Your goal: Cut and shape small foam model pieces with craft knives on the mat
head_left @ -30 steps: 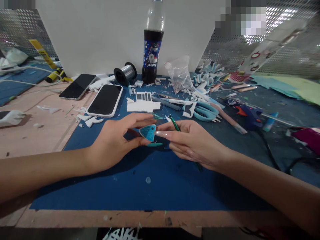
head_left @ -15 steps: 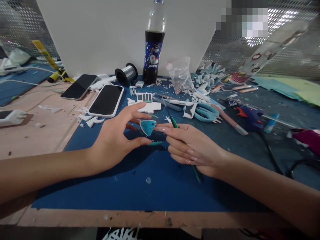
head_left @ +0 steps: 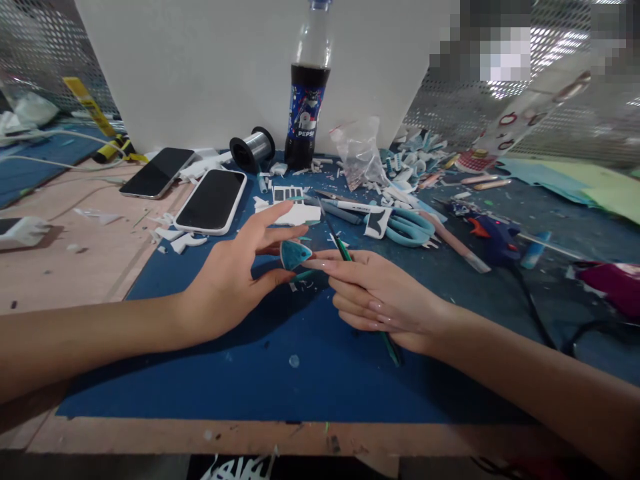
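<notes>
My left hand [head_left: 235, 280] pinches a small teal triangular foam piece [head_left: 294, 253] between thumb and fingers, just above the blue mat [head_left: 260, 373]. My right hand [head_left: 385, 297] lies beside it, its index fingertip touching the piece's right edge. This hand also grips a thin green-handled craft knife [head_left: 345, 253], whose blade points away toward the back and whose handle end sticks out below the palm. Small white scraps lie under the piece.
Two phones [head_left: 213, 200] lie at the back left near a wire spool [head_left: 251, 147] and a Pepsi bottle [head_left: 307, 100]. Teal scissors [head_left: 407, 225], a glue gun [head_left: 493, 235], a plastic bag [head_left: 360, 150] and foam scraps crowd the back right. A white board stands behind.
The teal piece has been turned and lifted slightly toward the back between my fingers. My right hand shifted left with the knife, whose blade now points farther away.
</notes>
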A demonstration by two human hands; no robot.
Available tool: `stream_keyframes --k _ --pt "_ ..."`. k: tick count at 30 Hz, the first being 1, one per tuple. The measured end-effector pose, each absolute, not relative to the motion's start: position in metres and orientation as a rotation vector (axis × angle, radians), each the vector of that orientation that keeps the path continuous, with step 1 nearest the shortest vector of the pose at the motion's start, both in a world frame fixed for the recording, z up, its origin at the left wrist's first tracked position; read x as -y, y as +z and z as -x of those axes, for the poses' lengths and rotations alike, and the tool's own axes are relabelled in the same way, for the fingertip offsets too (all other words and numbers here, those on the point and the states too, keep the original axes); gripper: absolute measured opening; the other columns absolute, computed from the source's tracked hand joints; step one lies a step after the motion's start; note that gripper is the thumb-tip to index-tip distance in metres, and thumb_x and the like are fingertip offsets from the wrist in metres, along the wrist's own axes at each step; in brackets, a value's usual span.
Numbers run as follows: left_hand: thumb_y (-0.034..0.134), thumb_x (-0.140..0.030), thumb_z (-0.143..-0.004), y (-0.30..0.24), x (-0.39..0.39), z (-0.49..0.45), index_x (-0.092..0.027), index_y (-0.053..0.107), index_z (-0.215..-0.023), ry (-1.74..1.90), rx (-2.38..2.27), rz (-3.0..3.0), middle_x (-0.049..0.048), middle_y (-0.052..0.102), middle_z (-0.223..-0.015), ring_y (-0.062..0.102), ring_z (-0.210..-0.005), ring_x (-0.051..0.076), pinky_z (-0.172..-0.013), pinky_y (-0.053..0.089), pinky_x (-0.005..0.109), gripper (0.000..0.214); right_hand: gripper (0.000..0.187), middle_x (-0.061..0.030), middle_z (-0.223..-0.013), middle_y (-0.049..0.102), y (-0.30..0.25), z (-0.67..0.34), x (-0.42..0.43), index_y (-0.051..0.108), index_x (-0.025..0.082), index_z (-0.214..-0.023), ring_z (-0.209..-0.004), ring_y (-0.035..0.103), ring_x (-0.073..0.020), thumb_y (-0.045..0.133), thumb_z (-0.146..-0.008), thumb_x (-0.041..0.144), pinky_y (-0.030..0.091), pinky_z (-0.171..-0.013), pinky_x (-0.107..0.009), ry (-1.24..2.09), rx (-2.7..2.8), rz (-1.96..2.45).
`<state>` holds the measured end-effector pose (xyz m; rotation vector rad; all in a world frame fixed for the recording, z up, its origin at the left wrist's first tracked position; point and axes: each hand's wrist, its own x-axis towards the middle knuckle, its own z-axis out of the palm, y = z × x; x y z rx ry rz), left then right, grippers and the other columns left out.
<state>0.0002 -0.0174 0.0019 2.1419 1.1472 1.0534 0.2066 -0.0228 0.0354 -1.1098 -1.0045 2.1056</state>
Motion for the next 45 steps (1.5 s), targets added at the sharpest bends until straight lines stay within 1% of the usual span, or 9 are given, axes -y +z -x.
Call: stream_keyframes --k 7,13,16,20,27,31,35,40,45 --pt "0.072 -0.036 -0.082 0.003 0.017 0.001 -0.029 0.035 -0.143 1.019 -1.207 -2.094 0.0019 0.069 -0.123 0.071 -0.1 0.024 -0.078 0.062 0.03 0.072 0.018 0.0111 -0.029 0.031 0.039 -0.205 0.019 0.064 0.016 -0.083 -0.026 0.017 -0.0039 0.052 -0.095 0.02 0.02 -0.028 -0.012 1.938 1.075 1.19" --pt "0.067 -0.04 -0.086 0.005 0.018 0.002 -0.024 0.041 -0.14 0.97 -1.253 -2.242 0.0044 0.071 -0.119 0.071 -0.101 0.029 -0.066 0.061 0.032 0.063 0.026 0.01 -0.029 0.03 0.035 -0.216 0.008 0.064 0.015 -0.071 -0.025 0.019 -0.0028 0.055 -0.094 0.024 0.02 -0.028 -0.013 1.874 1.187 1.173" --pt "0.068 -0.04 -0.086 0.005 0.017 0.003 -0.024 0.039 -0.141 0.976 -1.247 -2.251 0.0051 0.067 -0.128 0.068 -0.11 0.03 -0.066 0.06 0.031 0.065 0.016 0.0112 -0.029 0.03 0.033 -0.218 0.007 0.068 0.015 -0.08 -0.026 0.019 -0.0027 0.063 -0.09 0.026 0.019 -0.029 -0.014 1.882 1.277 1.191" --pt "0.069 -0.033 -0.085 0.005 0.015 0.003 -0.024 0.039 -0.142 0.938 -1.153 -2.276 0.0038 0.068 -0.125 0.063 -0.119 0.029 -0.081 0.06 0.033 0.065 0.014 0.0117 -0.03 0.031 0.033 -0.217 0.009 0.067 0.016 -0.08 -0.027 0.019 -0.0026 0.066 -0.088 0.028 0.019 -0.03 -0.014 1.895 1.308 1.197" --pt "0.079 -0.031 -0.074 0.009 0.02 0.0 -0.02 0.053 -0.123 1.073 -1.3 -2.284 0.0034 0.075 -0.1 0.072 -0.095 0.023 -0.081 0.058 0.032 0.056 0.011 0.0123 -0.03 0.031 0.035 -0.218 0.01 0.069 0.015 -0.092 -0.028 0.019 -0.0032 0.063 -0.089 0.024 0.02 -0.031 -0.015 1.981 1.301 1.141" --pt "0.08 -0.029 -0.071 0.011 0.022 -0.001 -0.018 0.056 -0.118 1.104 -1.352 -2.336 0.0015 0.073 -0.089 0.071 -0.083 0.02 -0.071 0.059 0.029 0.054 0.012 0.012 -0.031 0.033 0.034 -0.217 0.01 0.069 0.015 -0.092 -0.028 0.02 -0.0033 0.063 -0.089 0.025 0.021 -0.031 -0.014 1.995 1.305 1.148" --pt "0.077 -0.025 -0.075 0.009 0.022 -0.001 -0.017 0.057 -0.117 1.087 -1.32 -2.404 0.0032 0.074 -0.097 0.071 -0.087 0.019 -0.079 0.059 0.029 0.048 0.012 0.0124 -0.031 0.032 0.035 -0.216 0.012 0.067 0.015 -0.091 -0.027 0.019 -0.0028 0.064 -0.088 0.026 0.021 -0.031 -0.014 1.96 1.303 1.154" --pt "0.069 -0.017 -0.083 0.008 0.019 0.0 -0.02 0.05 -0.13 1.042 -1.218 -2.436 0.0038 0.072 -0.117 0.067 -0.111 0.018 -0.098 0.054 0.025 0.05 0.011 0.012 -0.03 0.032 0.036 -0.214 0.011 0.065 0.015 -0.086 -0.027 0.019 -0.0031 0.062 -0.09 0.025 0.02 -0.03 -0.013 1.878 1.317 1.219" --pt "0.061 -0.017 -0.089 0.004 0.017 0.001 -0.026 0.044 -0.138 0.973 -1.166 -2.293 0.0032 0.065 -0.131 0.068 -0.111 0.02 -0.089 0.059 0.025 0.053 0.013 0.0115 -0.03 0.032 0.035 -0.214 0.01 0.066 0.015 -0.085 -0.027 0.019 -0.0032 0.062 -0.09 0.025 0.019 -0.029 -0.013 1.903 1.3 1.238"
